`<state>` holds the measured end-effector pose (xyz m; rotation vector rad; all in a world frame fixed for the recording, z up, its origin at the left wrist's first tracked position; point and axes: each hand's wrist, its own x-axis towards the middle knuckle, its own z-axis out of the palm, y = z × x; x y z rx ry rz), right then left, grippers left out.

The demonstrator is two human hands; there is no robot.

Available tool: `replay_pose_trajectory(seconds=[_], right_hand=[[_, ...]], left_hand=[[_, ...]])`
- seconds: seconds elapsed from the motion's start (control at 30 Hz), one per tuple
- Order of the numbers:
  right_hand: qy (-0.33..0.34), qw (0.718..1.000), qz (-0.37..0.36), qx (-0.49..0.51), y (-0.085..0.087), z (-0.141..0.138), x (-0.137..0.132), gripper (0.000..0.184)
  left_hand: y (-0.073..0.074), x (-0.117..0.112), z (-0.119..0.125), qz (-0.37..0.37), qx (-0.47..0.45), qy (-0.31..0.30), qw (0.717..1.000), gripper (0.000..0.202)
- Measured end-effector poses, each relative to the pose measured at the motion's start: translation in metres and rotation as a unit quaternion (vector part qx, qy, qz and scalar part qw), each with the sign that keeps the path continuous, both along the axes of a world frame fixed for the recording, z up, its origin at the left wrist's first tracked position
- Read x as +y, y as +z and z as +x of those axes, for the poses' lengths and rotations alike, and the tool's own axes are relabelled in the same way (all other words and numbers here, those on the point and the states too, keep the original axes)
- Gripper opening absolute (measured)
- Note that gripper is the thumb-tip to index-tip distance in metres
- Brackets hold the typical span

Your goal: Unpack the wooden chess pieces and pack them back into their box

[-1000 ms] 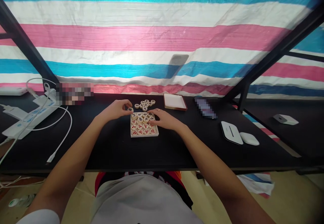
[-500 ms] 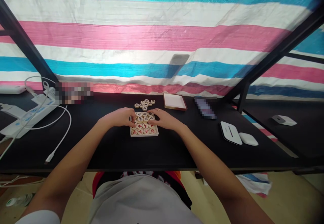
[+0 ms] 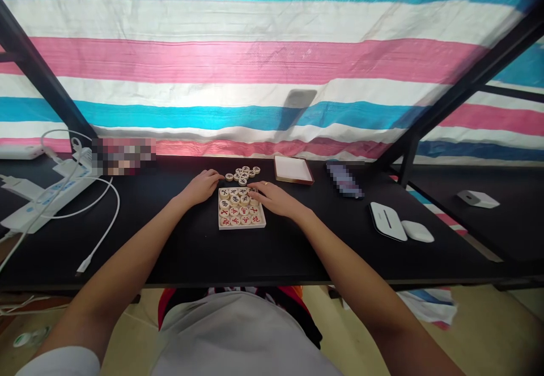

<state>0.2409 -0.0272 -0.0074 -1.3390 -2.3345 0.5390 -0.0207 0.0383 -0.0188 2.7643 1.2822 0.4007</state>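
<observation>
A shallow white box point(image 3: 263, 222) on the black desk holds rows of round Chinese chess pieces, red-marked ones point(image 3: 234, 212) nearer me and black-marked ones point(image 3: 234, 192) behind. Beyond its far edge lies a small cluster of loose black-marked pieces point(image 3: 245, 175). My left hand point(image 3: 203, 186) is off the box's far left corner, its stretched fingertips close beside the leftmost loose piece point(image 3: 229, 177); nothing shows in its grasp. My right hand point(image 3: 275, 198) rests at the box's far right corner, fingers spread over the pieces there and hiding some of them.
The open box lid point(image 3: 293, 170) lies at the back, with a blurred phone-like item point(image 3: 345, 181) to its right. A white flat device point(image 3: 387, 222) and a white rounded case point(image 3: 417, 231) are farther right. White cables and a power strip point(image 3: 51, 194) occupy the left.
My left hand has moved from the box's left side up and away to the loose pieces, uncovering the left column. My right hand stays at the far right corner, its fingers shifted slightly.
</observation>
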Motion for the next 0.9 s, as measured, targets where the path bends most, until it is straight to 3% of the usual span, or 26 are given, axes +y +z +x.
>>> replay_pose_trajectory(seconds=[0.2,0.37,0.6,0.9], right_hand=[[0.01,1.0,0.025,-0.008,-0.002,-0.001,0.001,0.041],[0.007,0.999,0.029,-0.014,-0.001,-0.002,0.001,0.04],[0.007,0.999,0.029,-0.024,0.001,-0.003,0.0,0.039],[0.013,0.999,0.032,-0.019,-0.003,0.0,0.002,0.039]], left_hand=[[-0.002,-0.001,0.009,0.006,0.084,0.014,0.996,0.055],[-0.001,0.003,0.012,-0.01,0.1,-0.004,0.995,0.056],[0.004,0.002,0.008,0.024,0.031,-0.001,0.999,0.038],[0.014,-0.002,-0.005,-0.032,0.027,0.034,0.999,0.023]])
